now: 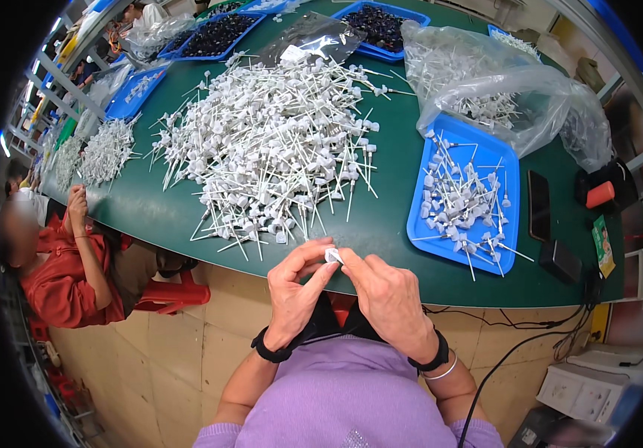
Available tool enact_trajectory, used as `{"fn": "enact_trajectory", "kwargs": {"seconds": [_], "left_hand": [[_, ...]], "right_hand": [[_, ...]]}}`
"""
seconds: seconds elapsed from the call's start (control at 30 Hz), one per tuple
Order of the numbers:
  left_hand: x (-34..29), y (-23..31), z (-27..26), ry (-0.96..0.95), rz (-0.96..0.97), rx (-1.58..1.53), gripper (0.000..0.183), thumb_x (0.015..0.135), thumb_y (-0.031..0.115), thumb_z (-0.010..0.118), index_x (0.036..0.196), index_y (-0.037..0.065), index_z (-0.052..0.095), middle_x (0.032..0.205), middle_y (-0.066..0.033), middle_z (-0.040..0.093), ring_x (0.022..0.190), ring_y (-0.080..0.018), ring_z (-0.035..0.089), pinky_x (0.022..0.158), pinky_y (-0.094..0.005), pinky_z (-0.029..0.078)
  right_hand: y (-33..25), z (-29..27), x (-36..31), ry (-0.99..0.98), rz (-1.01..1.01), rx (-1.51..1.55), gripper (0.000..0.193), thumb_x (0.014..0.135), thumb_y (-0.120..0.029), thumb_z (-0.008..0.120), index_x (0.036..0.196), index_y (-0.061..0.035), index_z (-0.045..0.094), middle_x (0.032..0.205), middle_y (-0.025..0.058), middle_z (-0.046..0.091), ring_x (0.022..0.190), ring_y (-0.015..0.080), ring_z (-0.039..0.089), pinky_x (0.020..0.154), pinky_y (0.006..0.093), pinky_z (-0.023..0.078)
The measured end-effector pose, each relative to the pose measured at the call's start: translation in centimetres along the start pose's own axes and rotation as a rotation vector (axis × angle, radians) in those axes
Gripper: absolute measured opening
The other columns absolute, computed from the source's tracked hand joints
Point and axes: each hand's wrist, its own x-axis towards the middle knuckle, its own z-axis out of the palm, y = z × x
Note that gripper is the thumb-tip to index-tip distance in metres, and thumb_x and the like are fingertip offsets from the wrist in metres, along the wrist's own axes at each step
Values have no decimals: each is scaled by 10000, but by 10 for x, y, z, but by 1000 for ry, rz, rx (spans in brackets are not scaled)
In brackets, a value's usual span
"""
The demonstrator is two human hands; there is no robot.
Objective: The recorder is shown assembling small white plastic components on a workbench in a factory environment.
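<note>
White piece between fingers, long axis unclear.

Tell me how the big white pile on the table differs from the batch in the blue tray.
The pile is much larger than the batch. The pile lies directly on the green table; the batch sits in the blue tray. The pile is heaped thickly; the batch is sparser, with blue showing through. Both are jumbles of pale-capped, thin-stemmed pieces.

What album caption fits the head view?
Left hand and right hand hold a white part before a white heap on a green table.
</note>
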Motion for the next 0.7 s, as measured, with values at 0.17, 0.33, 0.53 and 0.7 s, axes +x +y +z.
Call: {"fn": "enact_trajectory", "kwargs": {"seconds": [0.17, 0.33, 0.53, 0.7], "left_hand": [[0, 1, -6, 4, 51, 270, 242, 893, -44, 697, 1134, -23, 701, 1121, -101, 682, 1008, -118, 662, 835, -234, 529], [-1, 6, -4, -16, -82, 88, 273, 914, -33, 678, 1186, -15, 693, 1048, -73, 709, 961, -91, 669, 819, -210, 511], [-3, 3, -3, 19, -95, 39, 271, 924, -44, 659, 1194, -29, 681, 1050, -84, 722, 953, -110, 683, 837, -223, 519], [-3, 1, -1, 40, 133, 411, 228, 938, -48, 632, 1162, -46, 676, 1048, -113, 734, 934, -132, 696, 860, -241, 531]], "right_hand": [[0, -4, 4, -28, -5, 10, 194, 935, -88, 631, 1129, -79, 618, 701, 117, 572, 575, 334, 629, 492, 426, 490], [7, -4, 7, -40, -19, 131, 153, 941, -101, 630, 1089, -62, 621, 677, 151, 594, 607, 364, 635, 501, 449, 477], [13, -2, 11, -123, 65, 315, 138, 972, -151, 608, 1033, -30, 637, 702, 206, 620, 623, 402, 626, 524, 461, 460], [26, 2, 17, -371, 325, 708, 218, 1016, -201, 546, 983, -11, 645, 718, 236, 607, 604, 419, 578, 541, 437, 440]]}}
